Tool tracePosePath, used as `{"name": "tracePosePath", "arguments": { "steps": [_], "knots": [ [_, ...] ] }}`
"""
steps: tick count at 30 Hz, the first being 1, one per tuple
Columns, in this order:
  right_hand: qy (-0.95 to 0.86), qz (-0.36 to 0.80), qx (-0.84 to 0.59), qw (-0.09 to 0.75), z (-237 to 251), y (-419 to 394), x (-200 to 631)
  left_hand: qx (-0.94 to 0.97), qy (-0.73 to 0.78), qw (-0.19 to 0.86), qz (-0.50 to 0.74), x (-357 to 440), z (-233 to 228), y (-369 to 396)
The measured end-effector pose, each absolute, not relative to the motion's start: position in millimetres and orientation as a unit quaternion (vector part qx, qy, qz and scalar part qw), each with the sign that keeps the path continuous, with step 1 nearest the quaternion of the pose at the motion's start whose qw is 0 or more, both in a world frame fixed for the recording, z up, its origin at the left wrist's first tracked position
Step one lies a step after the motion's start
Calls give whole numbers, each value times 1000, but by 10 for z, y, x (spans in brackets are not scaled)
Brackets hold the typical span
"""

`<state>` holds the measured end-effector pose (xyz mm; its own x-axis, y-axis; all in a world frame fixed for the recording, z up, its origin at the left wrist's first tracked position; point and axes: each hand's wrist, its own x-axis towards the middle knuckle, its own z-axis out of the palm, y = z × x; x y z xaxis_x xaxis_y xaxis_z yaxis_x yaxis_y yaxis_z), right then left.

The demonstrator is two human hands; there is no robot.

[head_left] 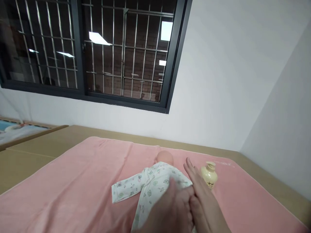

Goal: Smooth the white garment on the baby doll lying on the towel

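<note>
A baby doll (155,184) in a white patterned long-sleeved top lies on a pink blanket (97,181), its bald head (165,157) toward the wall. One sleeve (126,189) stretches out to the left. Over the doll's right side, my right hand (201,191) is held edge-up with its fingers straight and together. My left hand (170,207) faces it, palm inward and blurred by motion, its fingers hard to make out. Between the palms is a small skin-coloured shape; I cannot tell whether it is the doll's hand or my own fingers.
A cream pump bottle (209,175) stands on the blanket just beyond my right hand. The blanket covers a tan surface (70,132) that meets a white wall (209,81). A dark-framed window (167,106) with metal bars is above. Bedding (21,132) lies at the far left.
</note>
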<state>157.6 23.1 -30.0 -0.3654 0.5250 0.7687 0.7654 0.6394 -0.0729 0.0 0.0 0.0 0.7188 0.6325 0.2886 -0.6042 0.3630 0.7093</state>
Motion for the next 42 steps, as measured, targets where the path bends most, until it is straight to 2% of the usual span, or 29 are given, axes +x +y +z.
{"name": "tracePosePath", "arguments": {
  "steps": [2, 4, 7, 9, 10, 14, 18, 21, 26, 28, 32, 38, 42],
  "knots": [
    [-805, -154, -405, 405, -471, 282, 1466, 396, 18, 830, 393, -22, 22, 114],
    [-830, -190, -354, 387, -672, 347, 1335, 360, 53, 805, 469, -43, -6, 242],
    [-884, -223, -253, 323, -882, 502, 1212, 343, 163, 699, 607, -47, -128, 554],
    [-891, -216, -264, 301, -901, 630, 1224, 380, 258, 612, 644, -21, -276, 839],
    [-882, -198, -305, 299, -880, 692, 1256, 404, 318, 560, 650, -2, -377, 985],
    [-808, -27, -517, 282, -762, 900, 1421, 456, 414, 477, 627, 70, -948, 1420],
    [-821, 87, -518, 225, -831, 1056, 1433, 531, 440, 389, 611, 114, -1456, 1528],
    [-818, 89, -532, 201, -954, 1144, 1392, 552, 446, 362, 605, 114, -1569, 1475],
    [-726, 50, -664, 172, -1075, 1091, 1316, 577, 491, 288, 586, 80, -1532, 1398],
    [-754, 37, -635, 165, -1081, 1015, 1276, 592, 500, 255, 578, 74, -1531, 1385],
    [-847, 68, -499, 172, -1011, 1032, 1263, 598, 496, 262, 572, 78, -1532, 1358],
    [-746, 77, -642, 157, -1020, 1201, 1310, 600, 485, 274, 573, 84, -1523, 1328],
    [-816, 43, -561, 136, -1040, 1098, 1253, 590, 468, 288, 592, 66, -1515, 1328]
  ]
}}
